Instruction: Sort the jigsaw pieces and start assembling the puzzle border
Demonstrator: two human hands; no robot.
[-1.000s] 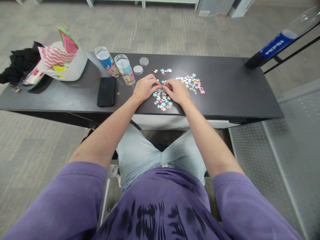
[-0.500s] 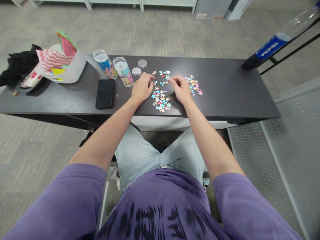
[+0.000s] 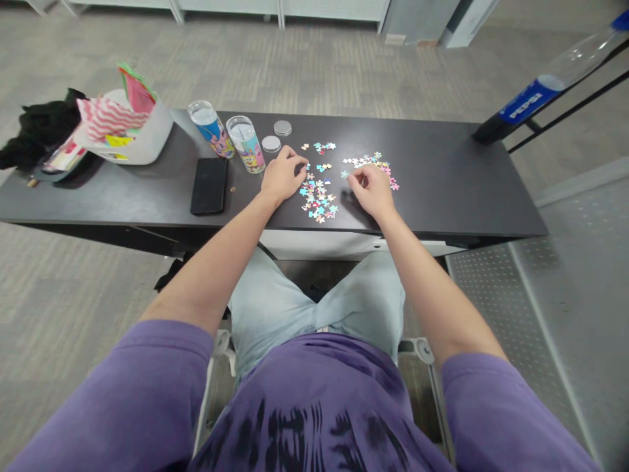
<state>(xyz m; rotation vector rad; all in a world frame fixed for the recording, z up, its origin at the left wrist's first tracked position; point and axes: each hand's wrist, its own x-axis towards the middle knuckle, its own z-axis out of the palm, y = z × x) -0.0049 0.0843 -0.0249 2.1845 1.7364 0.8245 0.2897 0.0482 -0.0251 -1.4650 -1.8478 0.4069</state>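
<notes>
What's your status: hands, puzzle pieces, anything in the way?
Left hand at edge of puzzle pieces. Right hand by pale blue piece, grip unclear. Pieces lie in separate groups. Tumblers and lids off to the left.

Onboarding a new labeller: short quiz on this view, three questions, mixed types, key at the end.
1. What is at the fingertips of the right hand?
A) the black phone
B) a puzzle piece
C) a tumbler
2. True or false: the two silver lids lie on the dark tabletop.
3. Fill in: the blue label on the bottle reads ____.

Key: 1 B; 2 true; 3 PEPSI
</notes>
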